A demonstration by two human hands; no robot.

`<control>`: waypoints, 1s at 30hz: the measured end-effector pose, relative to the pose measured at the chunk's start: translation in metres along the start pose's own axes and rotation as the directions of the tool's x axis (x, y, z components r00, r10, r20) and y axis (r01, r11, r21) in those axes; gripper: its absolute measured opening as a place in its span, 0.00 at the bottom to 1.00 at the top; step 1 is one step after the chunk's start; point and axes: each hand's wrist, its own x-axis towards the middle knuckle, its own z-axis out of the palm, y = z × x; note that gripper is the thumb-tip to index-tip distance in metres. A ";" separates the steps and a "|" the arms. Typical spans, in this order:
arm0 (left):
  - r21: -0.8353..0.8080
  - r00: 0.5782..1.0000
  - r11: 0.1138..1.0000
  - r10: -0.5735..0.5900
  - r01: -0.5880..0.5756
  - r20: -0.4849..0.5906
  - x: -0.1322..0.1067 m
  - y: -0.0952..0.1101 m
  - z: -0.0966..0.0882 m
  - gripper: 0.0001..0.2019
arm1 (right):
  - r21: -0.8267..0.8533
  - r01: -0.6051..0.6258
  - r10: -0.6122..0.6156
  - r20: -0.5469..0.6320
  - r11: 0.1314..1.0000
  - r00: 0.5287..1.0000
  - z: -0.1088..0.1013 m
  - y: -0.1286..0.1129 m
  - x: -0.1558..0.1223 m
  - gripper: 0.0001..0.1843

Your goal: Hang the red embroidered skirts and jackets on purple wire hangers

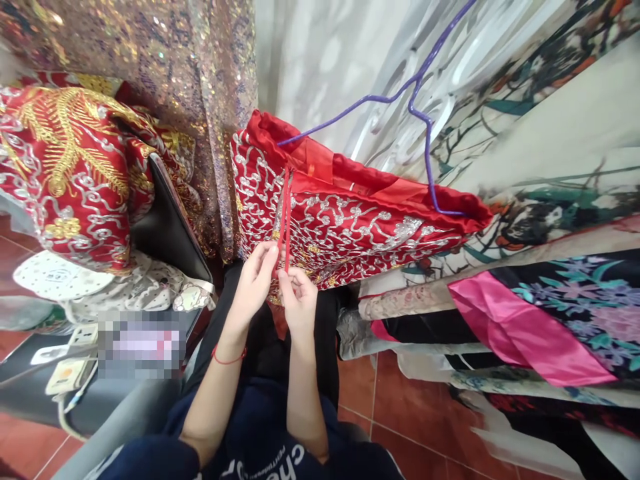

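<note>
A red skirt (350, 220) with silver and gold embroidery hangs in front of me from a purple wire hanger (425, 80), its red satin waistband (325, 160) held wide. Two thin red drawstrings (287, 213) drop from the waistband's left side. My left hand (259, 277) pinches one string near its lower part. Just to the right and slightly lower, my right hand (299, 293) closes thumb and fingertips on the other string. The string ends are hidden by my fingers.
Gold-embroidered red cloth (70, 173) drapes over a black chair back (167, 213) at left. Below it, power sockets (67, 373) with cables rest on a black seat. Sequined fabric (150, 47) hangs behind. Several garments, including one with a pink panel (520, 327), hang at right.
</note>
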 end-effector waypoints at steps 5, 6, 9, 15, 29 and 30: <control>-0.110 0.998 0.992 0.059 -0.061 -0.026 0.005 0.014 0.003 0.17 | 0.004 -0.043 0.043 -0.022 0.999 0.999 0.001 0.005 0.000 0.18; -0.099 0.996 0.991 0.080 -0.085 -0.050 0.003 0.013 0.003 0.17 | 0.000 -0.045 0.045 -0.022 0.999 0.999 0.000 0.006 0.000 0.18; -0.054 0.979 0.982 0.174 -0.181 -0.109 -0.007 0.007 0.000 0.16 | -0.021 -0.039 0.038 -0.030 0.999 0.999 -0.004 0.009 0.001 0.19; 0.034 0.963 0.968 0.252 -0.250 -0.093 -0.021 0.006 -0.010 0.21 | -0.029 -0.032 0.031 -0.041 0.999 0.999 -0.008 0.012 0.002 0.19; 0.407 0.965 0.907 0.194 -0.109 -0.174 -0.002 -0.011 -0.061 0.18 | -0.005 0.096 -0.096 0.007 0.995 0.995 -0.026 0.002 0.013 0.16; 0.484 0.961 0.868 0.216 -0.108 -0.173 0.002 -0.007 -0.070 0.18 | -0.014 0.133 -0.133 0.003 0.991 0.991 -0.034 -0.003 0.021 0.15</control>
